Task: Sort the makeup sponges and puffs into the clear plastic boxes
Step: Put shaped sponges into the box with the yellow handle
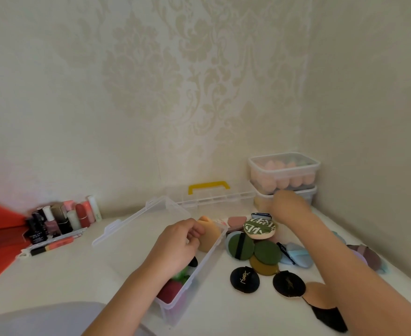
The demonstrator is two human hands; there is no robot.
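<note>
One long clear plastic box (175,309) sits on the white table (78,275), lid (136,221) swung open to its left. At the near end inside: one dark red sponge (169,291), something green (181,275), one black piece (193,262). At the far end: one tan teardrop sponge (210,236).

Left hand (175,246): narrow, fingers curled, tips pinching that tan sponge inside the box.

Loose pile right of the box: two black round puffs with gold logos (244,279) (288,284), two dark green round puffs (239,246) (267,252), one mustard puff (264,266), one light blue puff (296,257), one green-and-cream printed puff (260,229).

Right hand (288,204): beyond the pile, in front of the lower of two stacked lidded clear boxes (284,170). It's motion-blurred, so I can't tell the grip. The upper box holds pink egg sponges (296,181), count unclear.
</note>
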